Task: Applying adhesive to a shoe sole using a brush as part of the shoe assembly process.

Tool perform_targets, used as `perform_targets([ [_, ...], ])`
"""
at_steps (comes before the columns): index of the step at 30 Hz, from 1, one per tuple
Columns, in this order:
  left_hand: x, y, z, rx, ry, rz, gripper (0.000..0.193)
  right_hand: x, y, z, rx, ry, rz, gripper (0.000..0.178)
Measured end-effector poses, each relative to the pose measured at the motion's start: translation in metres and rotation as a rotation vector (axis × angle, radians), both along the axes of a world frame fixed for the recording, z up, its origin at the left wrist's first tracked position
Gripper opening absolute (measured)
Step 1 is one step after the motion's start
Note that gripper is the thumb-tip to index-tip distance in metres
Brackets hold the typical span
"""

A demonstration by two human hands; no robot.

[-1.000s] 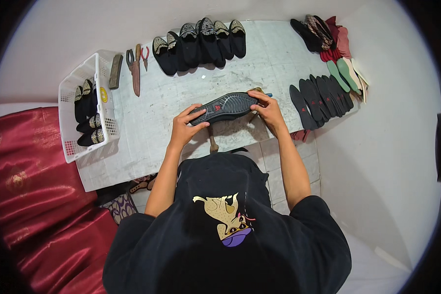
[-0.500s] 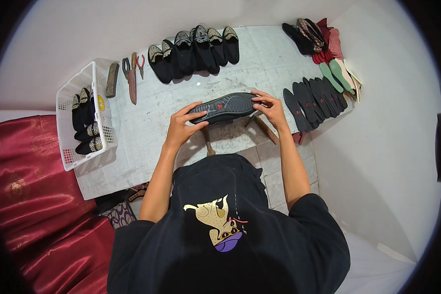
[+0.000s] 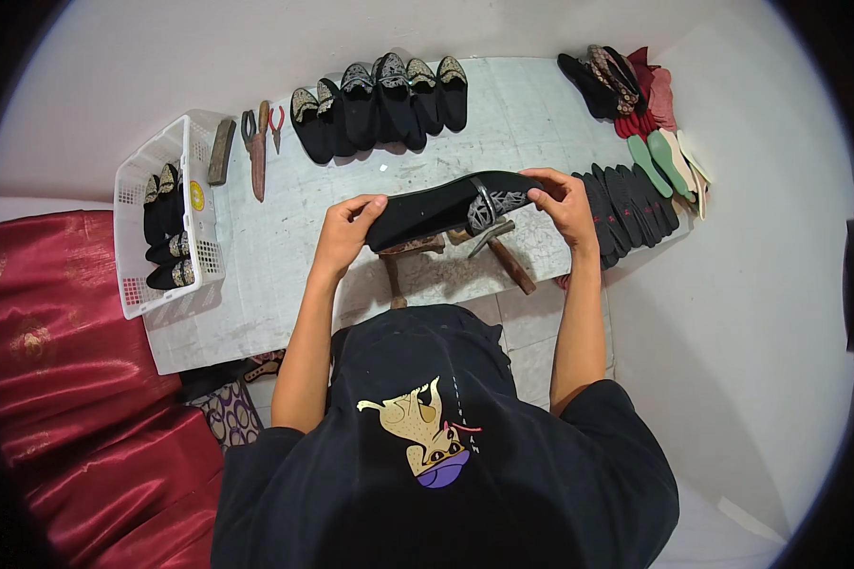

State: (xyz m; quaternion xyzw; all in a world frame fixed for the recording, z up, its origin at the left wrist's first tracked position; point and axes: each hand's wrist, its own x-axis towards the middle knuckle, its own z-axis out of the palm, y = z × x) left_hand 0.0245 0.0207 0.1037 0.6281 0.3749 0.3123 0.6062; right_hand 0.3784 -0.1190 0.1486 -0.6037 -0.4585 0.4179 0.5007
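A black flat shoe (image 3: pixel 422 210) with a grey patterned toe and a strap hangs sideways between my two hands above the table. My left hand (image 3: pixel 351 228) pinches its heel end, thumb on top. The toe end sits in my right hand (image 3: pixel 565 207), with the thumb near the patterned part. Its side and inner opening face me, and the sole is turned away. Just under the shoe, a hammer (image 3: pixel 508 261) with a wooden handle lies near the table's front edge. Beside it is another wooden-handled tool (image 3: pixel 396 275), partly hidden by the shoe.
Finished-looking shoes (image 3: pixel 392 104) stand in a row at the back. A white basket (image 3: pixel 204 223) holding shoes is on the left, near a wooden block (image 3: pixel 221 152), a sheathed knife (image 3: pixel 257 161) and red pliers (image 3: pixel 276 128). Black soles (image 3: pixel 621 213) and green insoles (image 3: pixel 650 166) lie right.
Both hands have turned the shoe over, from its ribbed sole showing to its inner opening and patterned toe showing. My right hand has shifted a little to the right.
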Motion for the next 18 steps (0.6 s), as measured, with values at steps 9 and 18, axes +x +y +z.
perform_targets([
  [9, -0.023, -0.03, 0.008, -0.6, -0.388, -0.071, 0.054, -0.003, 0.024, -0.027, 0.068, 0.139, -0.084, 0.02],
  [18, -0.035, -0.034, 0.003, -0.546, -0.36, 0.164, 0.056, -0.018, 0.055, -0.047, 0.064, 0.465, -0.06, 0.031],
])
